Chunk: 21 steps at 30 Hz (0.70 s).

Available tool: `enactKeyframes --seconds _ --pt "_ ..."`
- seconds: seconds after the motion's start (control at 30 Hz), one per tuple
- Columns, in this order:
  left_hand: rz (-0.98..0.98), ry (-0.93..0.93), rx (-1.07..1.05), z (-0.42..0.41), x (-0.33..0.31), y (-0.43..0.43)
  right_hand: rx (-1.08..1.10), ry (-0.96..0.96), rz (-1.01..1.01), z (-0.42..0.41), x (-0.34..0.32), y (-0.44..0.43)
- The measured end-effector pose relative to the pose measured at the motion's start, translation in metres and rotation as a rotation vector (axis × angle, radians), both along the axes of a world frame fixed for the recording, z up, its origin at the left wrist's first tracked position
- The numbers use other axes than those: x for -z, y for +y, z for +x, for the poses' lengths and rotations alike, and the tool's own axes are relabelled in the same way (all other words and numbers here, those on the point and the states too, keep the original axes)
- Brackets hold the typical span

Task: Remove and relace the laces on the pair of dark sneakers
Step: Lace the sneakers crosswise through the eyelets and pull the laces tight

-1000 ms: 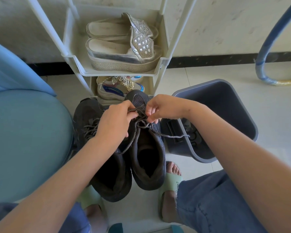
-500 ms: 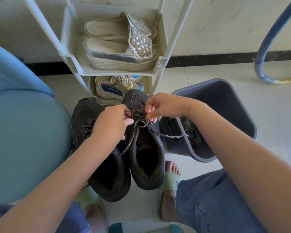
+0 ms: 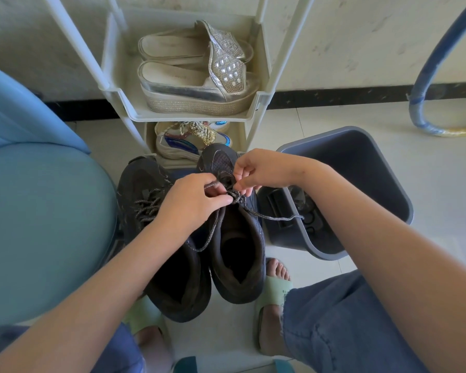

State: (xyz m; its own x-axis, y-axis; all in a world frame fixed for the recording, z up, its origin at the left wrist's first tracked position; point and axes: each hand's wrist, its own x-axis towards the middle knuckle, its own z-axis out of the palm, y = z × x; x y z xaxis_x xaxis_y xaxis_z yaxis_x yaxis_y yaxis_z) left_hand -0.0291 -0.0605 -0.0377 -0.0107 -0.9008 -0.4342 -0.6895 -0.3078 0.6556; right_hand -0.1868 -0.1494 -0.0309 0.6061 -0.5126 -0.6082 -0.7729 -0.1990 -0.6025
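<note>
We find both hands over the toe half of one dark mesh sneaker (image 3: pixel 237 246), the one standing under the right hand. The left hand (image 3: pixel 191 203) has its fingers curled and pinches the grey speckled lace (image 3: pixel 269 215) where it bunches over the eyelets. The right hand (image 3: pixel 264 170) pinches the same lace between thumb and fingertips just beyond that bunch, towards the toe. One loose end trails from between the hands, passes under the right wrist and reaches the near edge of a grey plastic bin (image 3: pixel 361 162). The other end drops below the left hand along the shoe's opening. The second dark sneaker (image 3: pixel 140 184) stands against the first, under the left wrist, its lace threaded; the left forearm hides its middle from us.

Beyond the hands we see a white plastic shoe rack (image 3: pixel 261 103) against the wall. A pair of silver platform sandals (image 3: pixel 194 87) sits on its upper shelf, and a pale multi-coloured trainer (image 3: pixel 172 146) on the lower one, just past the held sneaker's toe. The bin lies tipped to the right of the right hand. A teal cushioned seat (image 3: pixel 43 211) fills the space left of the left arm. Far right, a blue hose (image 3: pixel 421 103) curves over the tiled floor. Nearer us, feet in pale green slides (image 3: pixel 276 288) flank the sneakers' heels.
</note>
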Motion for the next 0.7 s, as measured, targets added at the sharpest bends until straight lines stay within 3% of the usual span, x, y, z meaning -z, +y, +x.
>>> enactKeyframes --seconds 0.33,0.57,0.7 --pt "0.065 0.180 -0.152 -0.004 0.005 0.008 0.009 0.005 0.076 -0.002 0.004 0.000" --pt "0.122 0.028 0.015 -0.006 -0.004 -0.004 0.002 -0.005 0.089 0.000 0.008 0.001" --pt "-0.017 0.062 -0.030 -0.004 -0.001 0.001 -0.030 -0.021 0.113 0.001 0.005 0.003"
